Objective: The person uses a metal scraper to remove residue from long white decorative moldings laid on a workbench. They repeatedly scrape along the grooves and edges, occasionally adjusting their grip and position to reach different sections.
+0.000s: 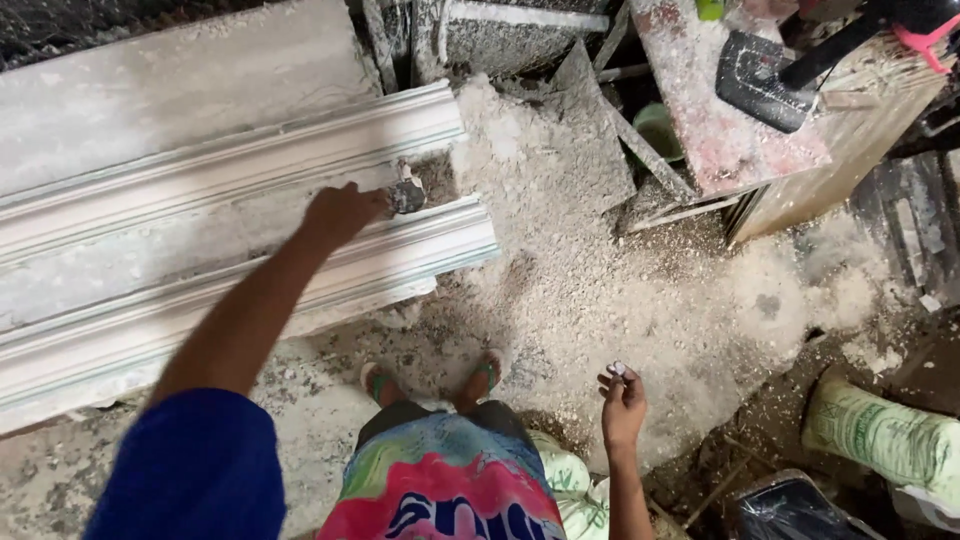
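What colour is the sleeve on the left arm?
Solid dark blue sleeve, seen best in the head view.
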